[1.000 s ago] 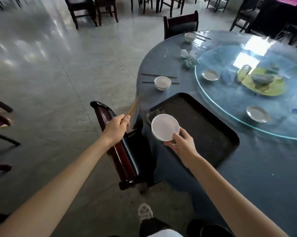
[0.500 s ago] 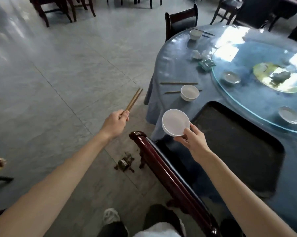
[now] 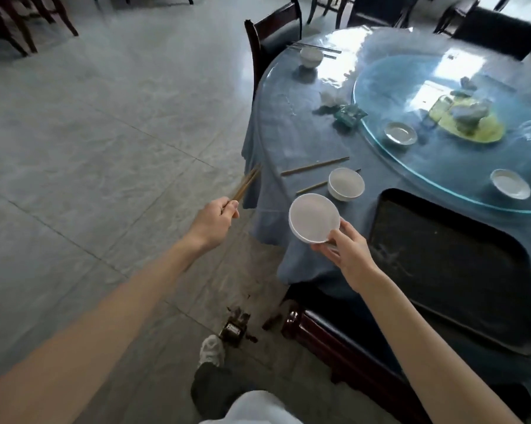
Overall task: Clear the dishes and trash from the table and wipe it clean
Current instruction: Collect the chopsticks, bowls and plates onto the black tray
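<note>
My right hand [image 3: 346,249] grips a small white dish [image 3: 314,217], held off the near-left edge of the round table [image 3: 276,123], which has a blue cloth. My left hand [image 3: 213,221] is closed on a pair of wooden chopsticks [image 3: 247,185], out over the floor left of the table. On the cloth beyond the dish stand a white bowl [image 3: 346,182] and two loose chopsticks [image 3: 314,166]. An empty black tray [image 3: 450,267] lies at the table's near edge. Another white bowl [image 3: 311,58] stands at the far place.
A glass turntable [image 3: 460,179] carries two small white dishes [image 3: 400,133] [image 3: 510,184] and a yellow-green plate with scraps [image 3: 472,123]. Crumpled wrappers [image 3: 346,113] lie beside it. A dark wooden chair [image 3: 334,341] stands right of my feet, trash [image 3: 235,327] lies on the floor, and another chair [image 3: 271,32] stands beyond.
I have stepped left around the table, so the chair and tray now lie to my right. Both hands kept their hold and the dish moved off the tray toward the bowl.
</note>
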### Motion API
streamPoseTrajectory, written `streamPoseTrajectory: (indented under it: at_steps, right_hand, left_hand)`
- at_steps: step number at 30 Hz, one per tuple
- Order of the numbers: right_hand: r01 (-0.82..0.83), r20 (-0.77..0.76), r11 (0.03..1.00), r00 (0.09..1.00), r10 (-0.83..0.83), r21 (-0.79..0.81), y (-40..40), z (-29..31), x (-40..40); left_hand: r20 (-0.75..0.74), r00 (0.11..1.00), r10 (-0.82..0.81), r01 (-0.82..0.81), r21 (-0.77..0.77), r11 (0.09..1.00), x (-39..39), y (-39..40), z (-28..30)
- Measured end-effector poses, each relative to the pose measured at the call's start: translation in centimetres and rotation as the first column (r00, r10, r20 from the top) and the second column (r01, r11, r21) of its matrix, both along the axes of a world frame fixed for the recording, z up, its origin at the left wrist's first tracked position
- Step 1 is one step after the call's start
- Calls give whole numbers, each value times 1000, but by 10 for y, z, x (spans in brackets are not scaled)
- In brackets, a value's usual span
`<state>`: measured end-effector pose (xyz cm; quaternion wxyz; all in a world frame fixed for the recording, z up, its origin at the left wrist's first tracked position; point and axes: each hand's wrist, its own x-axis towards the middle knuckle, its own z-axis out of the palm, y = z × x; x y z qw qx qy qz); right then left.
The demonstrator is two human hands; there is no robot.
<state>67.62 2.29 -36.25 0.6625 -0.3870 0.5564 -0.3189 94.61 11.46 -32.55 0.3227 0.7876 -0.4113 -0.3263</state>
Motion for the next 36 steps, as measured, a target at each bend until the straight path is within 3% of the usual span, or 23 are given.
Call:
streamPoseTrajectory:
  at_steps: [9, 15, 21, 29, 36]
  right_hand:
    - [257, 19, 966, 966, -257, 8, -65, 1, 47]
    - [551, -12, 833, 834, -551, 46, -106, 0, 44]
    - [727, -88, 686, 686, -723, 34, -145, -13, 53]
    - [875, -188, 475, 485, -854, 95, -178, -30, 69]
    - [887, -207, 447, 462, -862, 120, -197, -50, 67]
  left_hand:
    - [-32, 979, -200, 200, -17, 980, 57, -135, -3]
    - [-65, 921, -384, 386, 17, 922, 53, -228, -18]
    - [-92, 848, -522, 528, 58, 847, 45, -324, -42]
    - [-48, 723, -689, 686, 167, 708, 20, -395, -64]
    - [74, 620, -781, 726, 322, 607, -19, -408, -103]
